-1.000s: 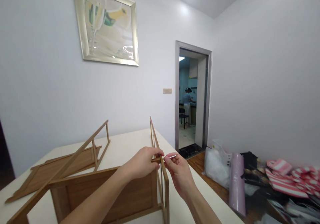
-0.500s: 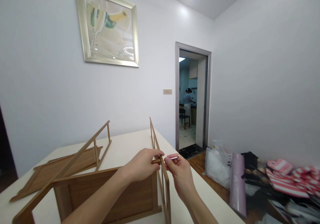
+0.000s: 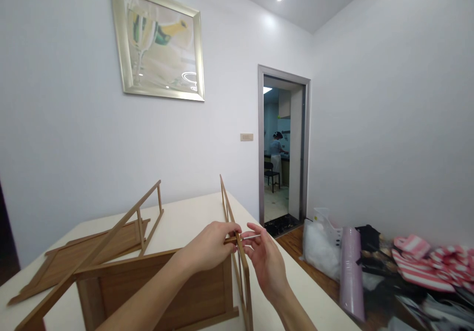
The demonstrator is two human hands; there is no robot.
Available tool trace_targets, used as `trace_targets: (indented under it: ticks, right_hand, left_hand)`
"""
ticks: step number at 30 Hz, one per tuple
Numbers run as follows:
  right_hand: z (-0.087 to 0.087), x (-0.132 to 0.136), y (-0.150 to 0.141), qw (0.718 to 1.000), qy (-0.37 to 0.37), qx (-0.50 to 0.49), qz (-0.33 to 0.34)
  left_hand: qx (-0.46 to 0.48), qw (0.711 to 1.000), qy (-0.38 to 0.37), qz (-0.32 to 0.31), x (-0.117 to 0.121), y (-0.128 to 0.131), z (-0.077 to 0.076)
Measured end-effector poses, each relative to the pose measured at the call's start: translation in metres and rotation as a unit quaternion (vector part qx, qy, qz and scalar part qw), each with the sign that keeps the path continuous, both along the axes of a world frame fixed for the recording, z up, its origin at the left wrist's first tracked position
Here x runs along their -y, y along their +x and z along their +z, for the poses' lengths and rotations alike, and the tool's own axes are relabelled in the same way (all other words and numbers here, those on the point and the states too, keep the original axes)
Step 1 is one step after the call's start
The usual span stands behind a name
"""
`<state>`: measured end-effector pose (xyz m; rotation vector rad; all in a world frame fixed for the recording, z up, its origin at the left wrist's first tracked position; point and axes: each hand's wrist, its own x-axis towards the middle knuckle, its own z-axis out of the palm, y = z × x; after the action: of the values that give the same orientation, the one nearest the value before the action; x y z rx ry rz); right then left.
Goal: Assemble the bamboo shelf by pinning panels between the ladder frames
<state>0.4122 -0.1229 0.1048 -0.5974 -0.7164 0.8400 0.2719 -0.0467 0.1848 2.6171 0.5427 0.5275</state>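
Observation:
A wooden shelf frame [image 3: 237, 252] stands on edge on the white table [image 3: 181, 222], with a brown panel [image 3: 166, 291] fixed to it. My left hand [image 3: 209, 246] is closed round the frame's rail and a short cross bar. My right hand [image 3: 264, 259] pinches a thin silver metal tool [image 3: 252, 237] whose tip meets the rail just beside my left fingers. A second ladder-like side frame [image 3: 140, 217] leans over another brown panel [image 3: 74, 259] further left on the table.
A framed picture [image 3: 159, 40] hangs on the white wall. An open doorway [image 3: 283, 148] shows a person standing far off in another room. On the floor at right lie a white bag [image 3: 320, 247], a purple roll [image 3: 350, 272] and striped pink bags [image 3: 429, 264].
My right hand has drawn the metal tool in toward the rail, its tip now closer to my left fingers. The view has shifted slightly.

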Motion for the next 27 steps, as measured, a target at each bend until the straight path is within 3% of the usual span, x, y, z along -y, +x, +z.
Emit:
trace_targets:
  ticks: [9,16,27]
  right_hand:
    - [0.009,0.001,0.019,0.999,-0.03,-0.012,-0.028]
    - [-0.001,0.004,0.021,0.998,-0.043,-0.031,-0.041]
    - [-0.006,0.005,0.028,0.992,-0.081,0.033,-0.096]
  left_hand:
    - [-0.009,1.0,0.001,0.007,0.001,-0.001,0.0]
    - [-0.017,1.0,0.005,0.007,0.002,-0.002,0.001]
    - [-0.01,1.0,-0.007,0.003,0.004,-0.003,0.004]
